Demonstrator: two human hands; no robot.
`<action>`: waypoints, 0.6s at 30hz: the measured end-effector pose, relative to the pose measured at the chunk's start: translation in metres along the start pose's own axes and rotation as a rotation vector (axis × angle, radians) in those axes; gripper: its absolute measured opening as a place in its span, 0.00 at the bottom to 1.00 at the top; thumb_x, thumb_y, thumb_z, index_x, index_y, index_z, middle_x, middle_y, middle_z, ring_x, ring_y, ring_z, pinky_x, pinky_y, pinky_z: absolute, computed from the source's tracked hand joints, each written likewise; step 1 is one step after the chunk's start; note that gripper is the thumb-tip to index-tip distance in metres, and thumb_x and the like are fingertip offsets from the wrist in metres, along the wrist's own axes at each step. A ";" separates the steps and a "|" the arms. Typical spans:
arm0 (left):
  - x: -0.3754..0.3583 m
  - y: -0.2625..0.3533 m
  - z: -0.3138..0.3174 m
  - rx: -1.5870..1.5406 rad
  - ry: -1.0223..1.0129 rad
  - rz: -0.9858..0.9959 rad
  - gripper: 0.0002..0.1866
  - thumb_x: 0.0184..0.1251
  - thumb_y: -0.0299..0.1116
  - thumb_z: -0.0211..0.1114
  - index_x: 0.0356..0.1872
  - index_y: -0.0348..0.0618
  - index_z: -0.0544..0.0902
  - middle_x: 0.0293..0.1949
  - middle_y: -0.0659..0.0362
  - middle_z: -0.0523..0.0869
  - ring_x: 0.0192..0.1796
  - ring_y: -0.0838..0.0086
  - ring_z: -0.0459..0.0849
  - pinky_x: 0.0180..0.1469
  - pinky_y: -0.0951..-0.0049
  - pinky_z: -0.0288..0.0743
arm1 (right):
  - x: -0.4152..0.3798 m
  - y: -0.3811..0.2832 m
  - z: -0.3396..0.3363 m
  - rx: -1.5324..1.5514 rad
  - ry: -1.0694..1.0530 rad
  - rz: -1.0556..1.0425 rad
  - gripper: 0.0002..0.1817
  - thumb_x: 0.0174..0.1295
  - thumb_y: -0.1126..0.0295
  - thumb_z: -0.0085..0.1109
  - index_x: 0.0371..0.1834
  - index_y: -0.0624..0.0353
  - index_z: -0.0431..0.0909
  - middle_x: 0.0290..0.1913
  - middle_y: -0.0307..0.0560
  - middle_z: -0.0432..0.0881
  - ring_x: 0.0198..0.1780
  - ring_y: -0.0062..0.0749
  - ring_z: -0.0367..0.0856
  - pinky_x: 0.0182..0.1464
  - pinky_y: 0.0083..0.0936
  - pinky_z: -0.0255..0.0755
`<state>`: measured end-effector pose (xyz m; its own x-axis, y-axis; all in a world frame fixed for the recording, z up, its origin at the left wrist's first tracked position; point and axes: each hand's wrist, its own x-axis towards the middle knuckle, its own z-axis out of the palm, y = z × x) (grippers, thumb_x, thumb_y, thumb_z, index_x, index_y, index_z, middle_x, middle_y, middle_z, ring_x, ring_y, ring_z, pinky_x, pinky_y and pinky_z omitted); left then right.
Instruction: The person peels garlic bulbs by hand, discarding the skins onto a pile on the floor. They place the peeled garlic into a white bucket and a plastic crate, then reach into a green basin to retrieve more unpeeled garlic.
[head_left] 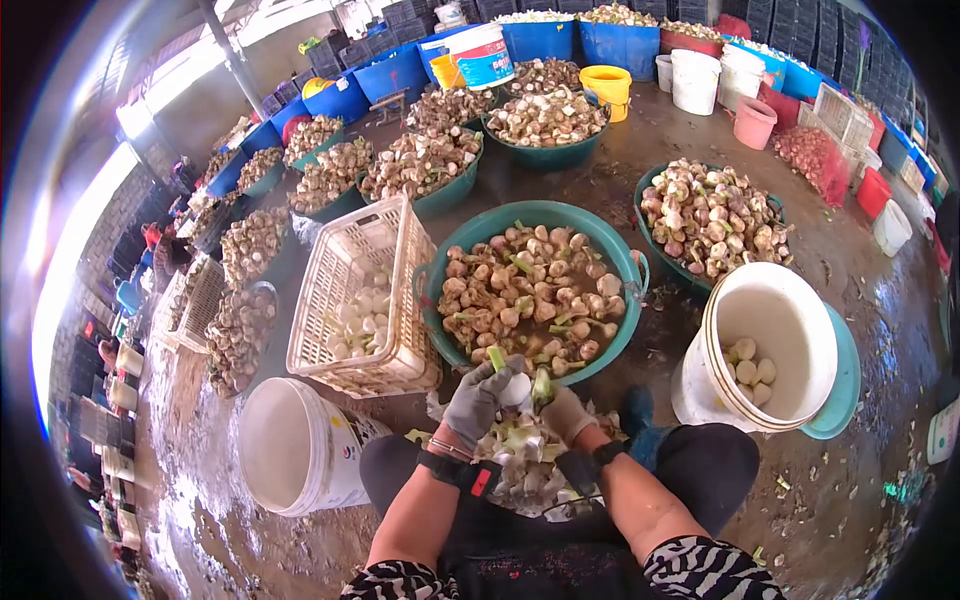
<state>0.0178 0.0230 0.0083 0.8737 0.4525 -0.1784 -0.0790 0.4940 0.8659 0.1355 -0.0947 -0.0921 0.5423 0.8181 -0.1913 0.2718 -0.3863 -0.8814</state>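
My left hand (478, 405), in a grey glove, is closed around a peeled white garlic bulb (516, 390) with a short green stalk pointing up. Just to the right, my gloved right hand (568, 414) is closed with a greenish piece of garlic stalk (542, 386) sticking out of its fingers; the rest of its grip is hidden. Under both hands lies a heap of garlic skins (525, 455) between my knees. Directly ahead, a green tub (637, 318) holds unpeeled garlic bulbs in brown water.
Left of the tub stands a plastic crate (318, 352) with white bulbs inside, and a white bucket (330, 445) below it. At right, another white bucket (700, 372) holds several peeled bulbs. Full garlic tubs (545, 155) and a yellow bucket (606, 90) stand farther back on the wet floor.
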 end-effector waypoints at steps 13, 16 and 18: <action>0.065 0.042 -0.075 -0.417 0.349 -0.082 0.20 0.70 0.46 0.48 0.50 0.41 0.72 0.47 0.52 0.78 0.49 0.60 0.78 0.49 0.54 0.75 | 0.047 -0.051 -0.001 -0.095 -0.074 -0.096 0.18 0.49 0.73 0.56 0.46 0.56 0.76 0.38 0.54 0.81 0.44 0.48 0.79 0.45 0.35 0.73; 0.067 0.096 -0.097 -0.639 0.464 0.269 0.18 0.68 0.48 0.50 0.46 0.44 0.73 0.43 0.54 0.79 0.47 0.64 0.77 0.50 0.61 0.74 | 0.087 -0.032 -0.025 -0.252 0.315 -0.096 0.13 0.49 0.68 0.58 0.39 0.56 0.79 0.36 0.54 0.81 0.41 0.48 0.79 0.41 0.38 0.73; 0.063 0.100 -0.110 -0.626 0.440 0.328 0.17 0.67 0.47 0.52 0.44 0.43 0.74 0.39 0.58 0.79 0.43 0.69 0.76 0.47 0.68 0.72 | 0.118 -0.001 -0.036 -0.634 0.383 -0.031 0.14 0.47 0.59 0.58 0.34 0.54 0.79 0.34 0.52 0.80 0.38 0.46 0.78 0.39 0.43 0.72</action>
<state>0.0124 0.1830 0.0325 0.5027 0.8302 -0.2409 -0.6632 0.5491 0.5086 0.2277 -0.0131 -0.0979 0.7347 0.6716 0.0953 0.6355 -0.6324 -0.4430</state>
